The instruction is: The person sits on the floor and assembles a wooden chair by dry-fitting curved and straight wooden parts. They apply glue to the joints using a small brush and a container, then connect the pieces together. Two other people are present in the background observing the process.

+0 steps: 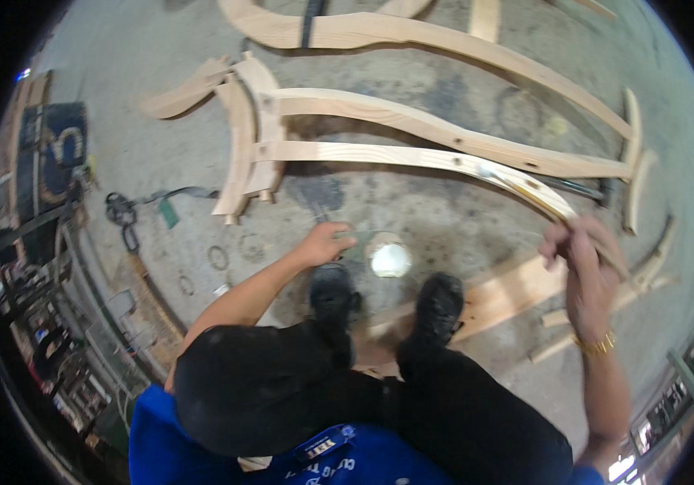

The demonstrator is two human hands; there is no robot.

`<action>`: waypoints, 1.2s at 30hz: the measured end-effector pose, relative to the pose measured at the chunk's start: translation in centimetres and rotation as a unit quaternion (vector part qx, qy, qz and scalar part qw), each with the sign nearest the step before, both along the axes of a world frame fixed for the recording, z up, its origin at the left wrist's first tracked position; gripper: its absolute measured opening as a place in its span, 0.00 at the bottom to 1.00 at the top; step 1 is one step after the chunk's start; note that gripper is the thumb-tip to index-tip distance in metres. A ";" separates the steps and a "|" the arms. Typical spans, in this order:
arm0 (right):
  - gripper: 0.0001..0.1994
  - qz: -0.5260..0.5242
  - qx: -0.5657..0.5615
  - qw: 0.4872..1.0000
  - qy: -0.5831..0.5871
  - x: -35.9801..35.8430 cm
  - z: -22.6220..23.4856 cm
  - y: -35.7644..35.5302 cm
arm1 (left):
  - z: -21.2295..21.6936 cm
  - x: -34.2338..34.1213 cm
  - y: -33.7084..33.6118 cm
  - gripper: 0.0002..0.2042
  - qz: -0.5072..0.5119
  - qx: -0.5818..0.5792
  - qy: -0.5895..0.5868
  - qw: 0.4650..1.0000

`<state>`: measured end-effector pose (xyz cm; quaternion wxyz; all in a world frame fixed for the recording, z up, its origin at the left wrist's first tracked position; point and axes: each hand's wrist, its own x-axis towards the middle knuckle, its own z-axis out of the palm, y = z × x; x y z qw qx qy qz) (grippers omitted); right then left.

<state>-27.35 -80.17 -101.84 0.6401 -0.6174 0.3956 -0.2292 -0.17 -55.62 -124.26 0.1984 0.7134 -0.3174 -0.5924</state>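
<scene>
My right hand (581, 250) is closed around a long thin stick (537, 198) with a whitish tip. That tip lies over a curved pale wooden rail (379, 155), at a dark hole in it; whether it touches is blurred. My left hand (326, 244) hangs low over my left shoe, thumb and forefinger apart, with nothing visible in it. Just right of those fingers is a small round container (389, 255) with bright white contents. The rail joins a crosswise curved piece (264, 121) on the left, and a second curved rail (363, 105) runs beyond it.
Another wooden frame (411, 31) lies farther off. A board (508, 295) rests by my right shoe (440, 311), with loose curved sticks (597, 311) to its right. A dark metal bar (581, 190) lies near the rails' right end. Tools and racks (56, 323) crowd the left side.
</scene>
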 end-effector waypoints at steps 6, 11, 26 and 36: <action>0.14 0.296 -0.239 0.922 0.075 2.2 -0.8 3.1 | 4.1 1.0 -2.5 0.22 0.088 -0.105 -0.283 0.949; 0.10 0.161 -0.137 0.969 0.124 1.2 -12.3 5.2 | 4.8 6.4 -5.2 0.37 0.439 -0.214 -0.099 0.867; 0.12 -0.149 0.191 0.962 0.122 4.4 -17.8 6.9 | 1.9 8.2 -6.1 0.28 0.495 -0.337 0.098 0.795; 0.08 -0.267 -0.098 0.925 0.251 5.3 -19.1 7.4 | 1.8 8.3 -6.0 0.28 0.490 -0.340 0.097 0.797</action>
